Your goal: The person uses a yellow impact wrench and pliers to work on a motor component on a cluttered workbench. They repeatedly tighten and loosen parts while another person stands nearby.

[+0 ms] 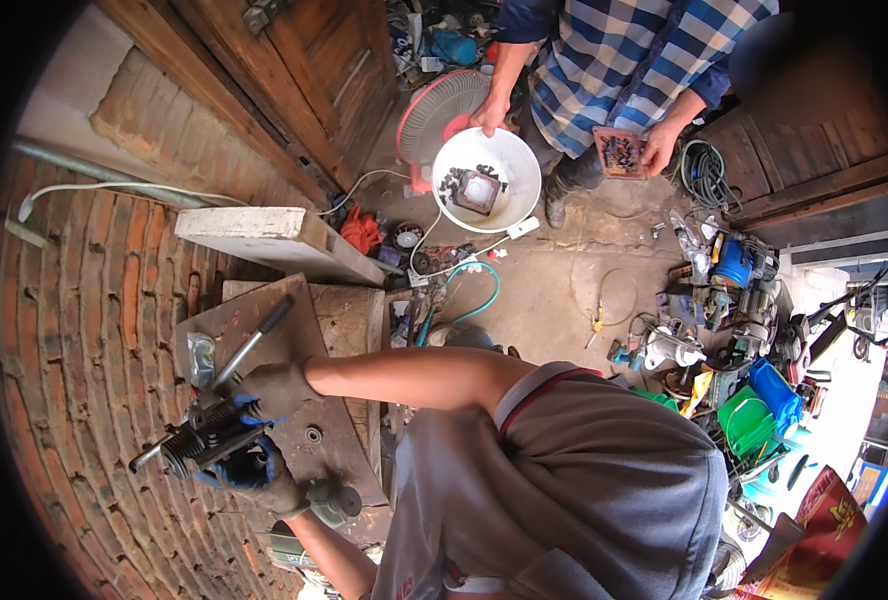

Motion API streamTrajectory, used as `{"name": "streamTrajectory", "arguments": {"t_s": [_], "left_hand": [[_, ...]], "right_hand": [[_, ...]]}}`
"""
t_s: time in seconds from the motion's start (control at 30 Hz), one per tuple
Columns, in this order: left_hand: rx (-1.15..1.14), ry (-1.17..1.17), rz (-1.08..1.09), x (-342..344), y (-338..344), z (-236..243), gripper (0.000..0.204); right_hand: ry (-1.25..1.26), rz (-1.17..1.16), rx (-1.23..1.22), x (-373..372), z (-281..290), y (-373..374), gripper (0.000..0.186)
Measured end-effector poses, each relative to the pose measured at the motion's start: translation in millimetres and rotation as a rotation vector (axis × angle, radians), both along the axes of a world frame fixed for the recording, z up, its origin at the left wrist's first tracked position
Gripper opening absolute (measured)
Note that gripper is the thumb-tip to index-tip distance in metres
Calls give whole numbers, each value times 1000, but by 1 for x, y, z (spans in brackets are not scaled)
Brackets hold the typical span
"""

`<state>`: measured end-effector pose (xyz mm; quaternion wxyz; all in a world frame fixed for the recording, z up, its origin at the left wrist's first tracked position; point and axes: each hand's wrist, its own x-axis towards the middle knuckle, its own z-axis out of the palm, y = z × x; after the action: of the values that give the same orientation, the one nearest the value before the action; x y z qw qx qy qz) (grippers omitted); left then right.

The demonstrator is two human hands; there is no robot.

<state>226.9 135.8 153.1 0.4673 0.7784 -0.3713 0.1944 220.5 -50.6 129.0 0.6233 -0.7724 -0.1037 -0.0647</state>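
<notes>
My gloved right hand (276, 390) is closed at the near end of a dark metal vise-like tool (204, 432); what its fingers grip is hidden. My gloved left hand (264, 482) curls beside the same tool, below the right one, its fingers bent round something dark I cannot make out. The tool has a coiled or threaded part and a thin crossbar. Just past my right hand, a metal rod with a black grip (277, 315) slants up over the worktable (339, 440). A small metal ring (313, 434) lies on the table near both hands.
A brick wall (74, 350) borders the table. A round dark part (334, 500) stands by my left wrist. Opposite, a co-worker in a checked shirt (624, 60) holds a white bucket (512, 150) and a tray of small dark parts (621, 153). A fan (434, 110) stands behind.
</notes>
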Motion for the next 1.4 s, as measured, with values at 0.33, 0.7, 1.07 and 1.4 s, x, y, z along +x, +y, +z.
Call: {"name": "streamTrajectory", "arguments": {"t_s": [0.33, 0.7, 1.07, 1.4], "left_hand": [[37, -33, 10, -3, -11, 6, 100], [98, -102, 55, -10, -21, 16, 96], [-11, -5, -72, -8, -37, 27, 96], [66, 47, 14, -6, -15, 14, 92]], "right_hand": [[252, -122, -371, -18, 33, -8, 29], [106, -127, -61, -17, 28, -7, 27], [-14, -77, 229, -11, 10, -10, 25], [81, -231, 90, -17, 23, -4, 22]]}}
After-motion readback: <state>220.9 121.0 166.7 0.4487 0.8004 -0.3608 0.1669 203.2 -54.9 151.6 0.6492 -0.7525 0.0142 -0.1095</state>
